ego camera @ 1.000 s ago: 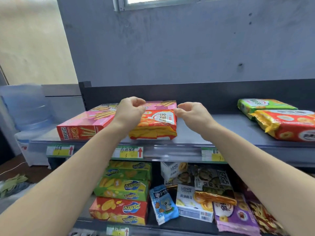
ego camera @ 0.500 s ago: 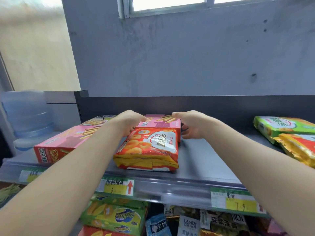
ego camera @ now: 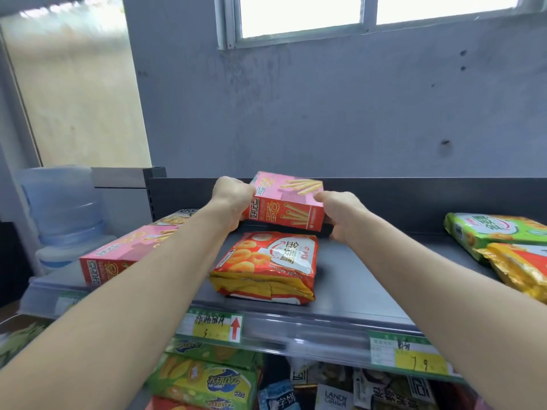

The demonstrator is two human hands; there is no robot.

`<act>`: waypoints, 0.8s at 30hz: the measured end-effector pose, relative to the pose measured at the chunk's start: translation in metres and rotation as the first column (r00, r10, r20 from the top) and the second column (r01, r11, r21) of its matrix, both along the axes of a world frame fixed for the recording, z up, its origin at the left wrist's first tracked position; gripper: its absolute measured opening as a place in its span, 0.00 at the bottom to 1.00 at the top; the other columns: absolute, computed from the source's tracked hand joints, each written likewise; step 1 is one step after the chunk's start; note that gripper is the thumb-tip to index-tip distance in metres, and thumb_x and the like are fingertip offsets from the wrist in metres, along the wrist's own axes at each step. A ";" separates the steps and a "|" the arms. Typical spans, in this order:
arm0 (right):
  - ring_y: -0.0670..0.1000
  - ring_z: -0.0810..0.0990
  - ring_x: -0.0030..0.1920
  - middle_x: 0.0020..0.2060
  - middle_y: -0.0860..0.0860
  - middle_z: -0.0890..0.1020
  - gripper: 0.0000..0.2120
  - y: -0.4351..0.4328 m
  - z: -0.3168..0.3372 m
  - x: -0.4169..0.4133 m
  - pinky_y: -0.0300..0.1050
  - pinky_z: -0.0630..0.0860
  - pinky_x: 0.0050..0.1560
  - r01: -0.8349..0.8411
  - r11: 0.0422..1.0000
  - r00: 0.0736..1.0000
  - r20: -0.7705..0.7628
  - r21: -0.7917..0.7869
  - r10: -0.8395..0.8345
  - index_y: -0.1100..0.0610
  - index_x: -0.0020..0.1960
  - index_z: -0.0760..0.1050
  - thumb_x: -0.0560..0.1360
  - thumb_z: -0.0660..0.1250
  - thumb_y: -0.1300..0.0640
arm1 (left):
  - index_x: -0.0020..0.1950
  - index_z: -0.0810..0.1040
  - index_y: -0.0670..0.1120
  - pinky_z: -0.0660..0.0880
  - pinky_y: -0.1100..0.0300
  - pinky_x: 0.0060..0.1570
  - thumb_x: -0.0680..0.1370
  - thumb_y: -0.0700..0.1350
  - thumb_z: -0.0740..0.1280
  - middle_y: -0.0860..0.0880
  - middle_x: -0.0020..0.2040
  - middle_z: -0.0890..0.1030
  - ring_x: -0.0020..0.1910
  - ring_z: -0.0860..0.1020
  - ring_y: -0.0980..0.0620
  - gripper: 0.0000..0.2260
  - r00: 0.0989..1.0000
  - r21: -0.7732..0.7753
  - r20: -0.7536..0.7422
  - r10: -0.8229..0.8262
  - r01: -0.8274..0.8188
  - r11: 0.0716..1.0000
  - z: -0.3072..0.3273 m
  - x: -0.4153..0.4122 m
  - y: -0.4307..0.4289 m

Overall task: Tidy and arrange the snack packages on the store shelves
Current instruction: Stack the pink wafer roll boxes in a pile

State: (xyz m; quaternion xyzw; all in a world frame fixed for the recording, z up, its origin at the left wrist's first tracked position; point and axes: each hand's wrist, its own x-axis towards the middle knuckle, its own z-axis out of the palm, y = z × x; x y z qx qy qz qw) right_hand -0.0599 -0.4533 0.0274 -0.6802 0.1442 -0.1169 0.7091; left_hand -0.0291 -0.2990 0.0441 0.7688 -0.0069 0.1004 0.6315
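A pink and red box of biscuit sticks is held above the grey top shelf, tilted, near the dark back panel. My left hand grips its left end and my right hand grips its right end. Below and in front of it, an orange bag of ring snacks lies flat on the shelf. A second pink box of the same kind lies at the shelf's left, partly hidden by my left forearm.
Green and orange-yellow packs lie at the shelf's right end. Price tags line the front rail. The lower shelf holds green chip packs and other snacks. A blue water jug stands left of the shelf.
Both hands let go of the orange bag, reached behind it to the pink box and lifted that box off the shelf. The camera has moved closer and tilted up.
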 end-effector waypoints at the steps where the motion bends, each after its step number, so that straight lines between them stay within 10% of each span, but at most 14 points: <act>1: 0.49 0.76 0.32 0.38 0.53 0.78 0.07 0.000 0.002 -0.005 0.41 0.69 0.29 0.022 1.000 0.999 0.029 0.007 -0.022 0.59 0.55 0.72 0.79 0.62 0.58 | 0.44 0.73 0.41 0.80 0.45 0.49 0.78 0.38 0.63 0.38 0.45 0.81 0.43 0.82 0.44 0.03 0.999 -0.003 0.035 -0.002 0.002 1.000 0.003 -0.007 0.001; 7: 0.58 0.80 0.54 0.56 0.60 0.78 0.09 0.008 0.005 -0.038 0.62 0.76 0.56 0.122 0.987 0.973 0.181 0.107 -0.141 0.59 0.55 0.70 0.76 0.65 0.58 | 0.41 0.74 0.45 0.72 0.55 0.45 0.77 0.38 0.65 0.44 0.45 0.74 0.44 0.73 0.48 0.05 0.971 -0.052 0.240 -0.013 0.026 0.998 0.012 -0.042 0.007; 13: 0.58 0.82 0.51 0.55 0.55 0.79 0.41 0.017 -0.008 -0.088 0.62 0.79 0.50 0.130 0.980 0.958 0.235 0.148 -0.162 0.45 0.75 0.49 0.70 0.68 0.59 | 0.53 0.81 0.43 0.77 0.70 0.36 0.78 0.39 0.66 0.51 0.44 0.81 0.43 0.79 0.54 0.06 0.888 -0.028 0.453 -0.074 0.097 0.995 0.007 -0.082 0.007; 16: 0.56 0.82 0.51 0.51 0.53 0.79 0.45 0.018 -0.016 -0.113 0.59 0.81 0.47 0.127 0.971 0.951 0.255 0.203 -0.178 0.41 0.75 0.43 0.71 0.68 0.62 | 0.61 0.79 0.45 0.81 0.64 0.41 0.77 0.41 0.68 0.44 0.57 0.78 0.48 0.81 0.53 0.13 0.871 -0.057 0.481 -0.103 0.148 0.987 0.005 -0.101 0.004; 20: 0.54 0.83 0.50 0.46 0.48 0.78 0.51 0.011 -0.026 -0.145 0.58 0.81 0.47 0.085 0.971 0.952 0.270 0.225 -0.146 0.39 0.74 0.33 0.72 0.70 0.62 | 0.61 0.77 0.46 0.72 0.73 0.29 0.78 0.35 0.63 0.52 0.45 0.78 0.31 0.77 0.61 0.13 0.878 -0.196 0.404 -0.256 0.357 0.913 0.004 -0.142 -0.008; 24: 0.51 0.84 0.43 0.46 0.47 0.82 0.41 -0.007 -0.031 -0.173 0.57 0.81 0.46 0.061 0.980 0.944 0.308 0.191 -0.119 0.47 0.74 0.48 0.72 0.70 0.62 | 0.62 0.73 0.50 0.77 0.67 0.38 0.77 0.33 0.65 0.51 0.45 0.78 0.42 0.77 0.55 0.18 0.867 -0.194 0.399 -0.298 0.397 0.897 0.001 -0.174 -0.020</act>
